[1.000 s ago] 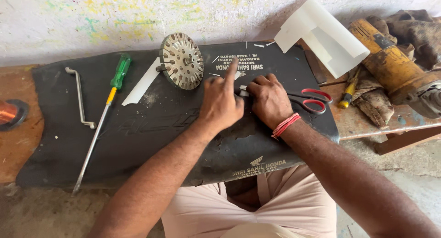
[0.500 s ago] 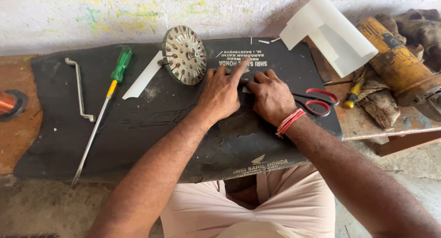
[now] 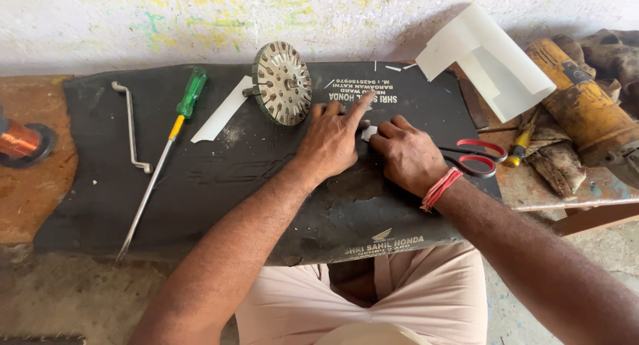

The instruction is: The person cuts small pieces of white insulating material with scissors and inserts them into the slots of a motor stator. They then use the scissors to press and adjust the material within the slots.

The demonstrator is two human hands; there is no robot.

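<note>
Room: bare black mat left of both hands | left hand fingers flat, spread, pressing white paper scrap | right hand fingers curled, pinching the scrap's edge | red scissors just right

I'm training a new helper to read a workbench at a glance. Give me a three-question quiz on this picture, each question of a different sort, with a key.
1. True or false: the screwdriver with the green handle lies on the black mat, apart from both hands.
2. What lies nearest the right hand? A) the copper wire spool B) the red-handled scissors C) the bent metal rod
3. Fill in: both hands press a small piece of white ____ against the mat.

Key
1. True; it lies well to the left of the left hand.
2. B; the scissors lie just beside the right hand's wrist side.
3. paper, showing between the fingers.
</note>
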